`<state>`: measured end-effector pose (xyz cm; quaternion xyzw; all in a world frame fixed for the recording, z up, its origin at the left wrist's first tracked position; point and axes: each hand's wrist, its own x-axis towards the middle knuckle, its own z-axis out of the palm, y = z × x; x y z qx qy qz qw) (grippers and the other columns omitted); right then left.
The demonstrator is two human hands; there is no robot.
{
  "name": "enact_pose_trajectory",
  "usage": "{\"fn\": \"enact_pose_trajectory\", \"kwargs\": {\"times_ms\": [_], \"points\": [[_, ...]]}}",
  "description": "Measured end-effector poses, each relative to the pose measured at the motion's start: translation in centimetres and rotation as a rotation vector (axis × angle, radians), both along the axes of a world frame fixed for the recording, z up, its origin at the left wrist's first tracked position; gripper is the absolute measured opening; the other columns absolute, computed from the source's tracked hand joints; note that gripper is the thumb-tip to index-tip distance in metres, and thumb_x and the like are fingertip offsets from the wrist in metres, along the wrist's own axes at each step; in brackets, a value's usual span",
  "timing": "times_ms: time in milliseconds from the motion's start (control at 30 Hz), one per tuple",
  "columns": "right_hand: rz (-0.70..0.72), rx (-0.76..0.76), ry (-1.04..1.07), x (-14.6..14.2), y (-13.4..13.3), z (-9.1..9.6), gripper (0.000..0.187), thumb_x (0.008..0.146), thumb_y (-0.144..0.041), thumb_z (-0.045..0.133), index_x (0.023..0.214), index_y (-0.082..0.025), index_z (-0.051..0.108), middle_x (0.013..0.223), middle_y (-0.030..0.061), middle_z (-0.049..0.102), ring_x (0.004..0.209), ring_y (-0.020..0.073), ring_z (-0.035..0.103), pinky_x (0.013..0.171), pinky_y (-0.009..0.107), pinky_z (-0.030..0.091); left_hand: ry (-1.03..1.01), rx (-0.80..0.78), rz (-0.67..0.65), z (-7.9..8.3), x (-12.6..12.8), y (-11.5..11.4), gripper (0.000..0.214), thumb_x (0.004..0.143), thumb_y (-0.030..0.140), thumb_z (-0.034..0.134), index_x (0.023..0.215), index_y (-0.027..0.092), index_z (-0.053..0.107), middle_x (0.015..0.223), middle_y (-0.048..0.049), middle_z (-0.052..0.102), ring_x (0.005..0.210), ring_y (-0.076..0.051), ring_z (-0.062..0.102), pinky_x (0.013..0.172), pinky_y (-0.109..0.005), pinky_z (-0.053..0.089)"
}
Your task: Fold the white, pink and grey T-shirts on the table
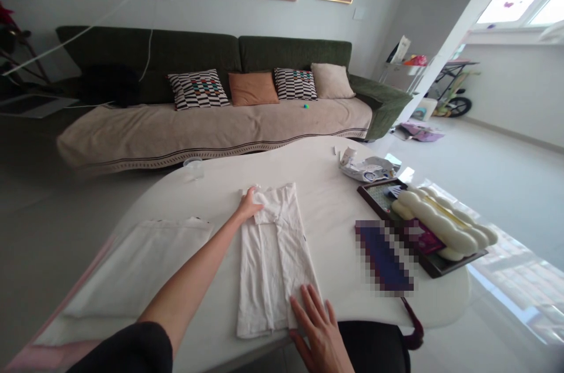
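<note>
A white cloth garment (293,244), folded into a long narrow strip, lies on the white table (326,197). Its far end has a crumpled flap folded over, and two folded edges run down its length. My left hand (249,205) is at the far left corner, fingers and thumb closed on the fabric. Near the front edge, my right hand (318,326) rests with fingers spread on the near right corner of the garment. Left of my forearm lies another folded white cloth (145,261).
On the right stands a dark tray (434,267) holding a cream bumpy cushion-like item (440,220). A blurred dark blue item (383,255) lies beside it. Farther back are a crumpled plastic packet (370,169) and, at left, a clear cup (194,168). A green sofa (176,56) stands behind.
</note>
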<state>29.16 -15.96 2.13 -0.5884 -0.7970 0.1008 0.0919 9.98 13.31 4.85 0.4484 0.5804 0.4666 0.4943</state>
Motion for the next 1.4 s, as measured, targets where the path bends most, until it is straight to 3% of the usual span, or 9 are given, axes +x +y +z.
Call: {"fn": "enact_pose_trajectory", "kwargs": {"times_ms": [133,300,400,500,633,767,1067,1200,1400], "points": [[-0.009,0.01,0.01,-0.2,-0.1,-0.1,0.055,0.081,-0.029,0.049,0.134,-0.031,0.034,0.139,0.0088,0.03,0.126,0.0321,0.029,0.092,0.053,0.038,0.2,0.128,-0.091,1.0,-0.5,-0.3,0.048,0.042,-0.003,0.069,0.082,0.021,0.061,0.114,-0.0036,0.05,0.117,-0.023,0.04,0.098,-0.028,0.029],[-0.007,-0.001,0.027,0.0,-0.2,0.3,0.053,0.079,-0.034,0.053,0.131,-0.032,0.039,0.138,0.0102,0.034,0.124,0.0334,0.032,0.089,0.053,0.04,0.376,0.147,-0.103,1.1,-0.8,-1.0,0.036,0.046,-0.002,0.068,0.075,0.018,0.06,0.118,-0.0077,0.046,0.118,-0.028,0.039,0.099,-0.032,0.03],[-0.02,0.031,0.06,0.2,0.4,1.1,0.04,0.082,-0.037,0.05,0.121,-0.033,0.05,0.134,0.0095,0.041,0.121,0.032,0.039,0.088,0.053,0.04,0.506,0.247,-0.121,1.0,0.0,-2.0,0.03,0.057,0.005,0.067,0.083,0.02,0.061,0.128,-0.0073,0.041,0.122,-0.029,0.033,0.103,-0.036,0.025],[-0.07,0.118,0.149,0.6,2.2,2.4,0.029,0.086,-0.032,0.044,0.112,-0.03,0.056,0.126,0.0079,0.051,0.116,0.0257,0.046,0.091,0.047,0.039,0.539,0.373,-0.247,0.3,1.2,-2.8,0.032,0.063,0.011,0.065,0.093,0.024,0.062,0.133,-0.0054,0.039,0.128,-0.027,0.025,0.106,-0.038,0.017],[-0.095,0.155,0.29,1.6,6.4,4.1,0.026,0.088,-0.021,0.037,0.099,-0.021,0.061,0.108,0.0084,0.06,0.099,0.018,0.056,0.084,0.032,0.044,0.431,0.275,-0.246,-1.3,1.7,-2.8,0.037,0.061,0.019,0.071,0.096,0.027,0.062,0.131,-0.005,0.044,0.13,-0.03,0.017,0.106,-0.044,0.009],[-0.181,0.069,0.281,2.7,12.2,5.4,0.028,0.089,-0.022,0.035,0.088,-0.019,0.062,0.094,0.0053,0.062,0.081,0.0126,0.059,0.072,0.022,0.044,0.467,0.286,-0.111,-2.2,0.7,-1.1,0.028,0.069,0.017,0.062,0.096,0.025,0.062,0.124,-0.0068,0.048,0.125,-0.026,0.028,0.106,-0.037,0.012],[-0.326,-0.023,0.124,0.0,27.3,5.5,0.025,0.091,-0.019,0.036,0.107,-0.018,0.055,0.1,0.0059,0.06,0.09,0.0136,0.057,0.078,0.026,0.043,0.507,0.185,-0.091,-1.5,-2.0,3.0,0.018,0.059,0.002,0.057,0.062,0.02,0.058,0.074,-0.0036,0.056,0.098,-0.023,0.049,0.097,-0.033,0.029],[-0.327,-0.079,0.059,-1.7,30.7,5.0,0.031,0.087,-0.033,0.049,0.112,-0.017,0.051,0.11,0.0058,0.054,0.092,0.0166,0.056,0.078,0.037,0.048,0.502,0.15,-0.107,-1.0,-2.7,3.6,0.019,0.055,0.004,0.062,0.054,0.021,0.053,0.06,0.0007,0.051,0.082,-0.02,0.053,0.085,-0.028,0.037],[-0.362,-0.088,-0.039,-1.9,32.3,5.2,0.03,0.087,-0.034,0.049,0.111,-0.017,0.051,0.108,0.0057,0.055,0.092,0.0166,0.056,0.078,0.037,0.047,0.518,0.119,-0.151,0.3,-3.2,4.0,0.013,0.062,0.014,0.066,0.063,0.023,0.057,0.053,0.0028,0.05,0.07,-0.018,0.055,0.072,-0.025,0.039]]}}
